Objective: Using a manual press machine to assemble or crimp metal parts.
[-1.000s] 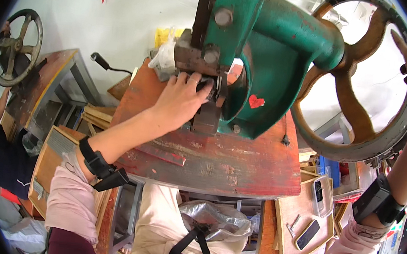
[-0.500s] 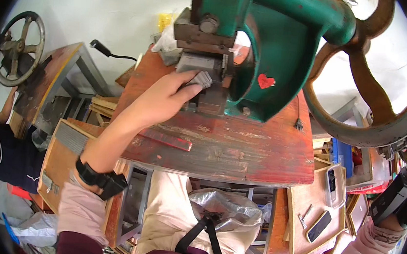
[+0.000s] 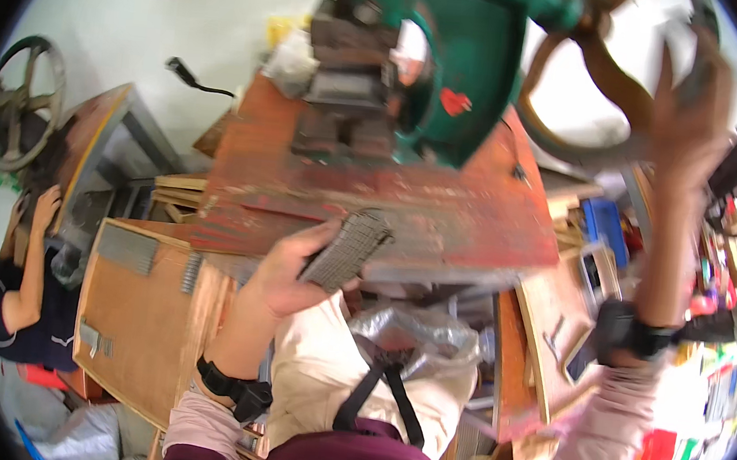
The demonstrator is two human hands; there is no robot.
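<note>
My left hand is closed on a grey stack of small, ridged metal pieces, held over the near edge of a worn reddish wooden table. Beyond it stands a green hand press with a red heart on its frame. The press's dark metal die block shows no hand at it. At the upper right my right hand is raised beside the press's large brown handwheel. Motion smears its fingers, and I cannot tell whether it grips the wheel.
To the left lies a wooden tray with grey metal pieces along its edges. Another tray is at the right, near a blue bin. A co-worker sits at the far left by another handwheel. A plastic bag lies at my lap.
My left hand has drawn back from the die block toward me, bringing the metal stack along. My right hand has risen from the lower right toward the handwheel. The view has shifted.
</note>
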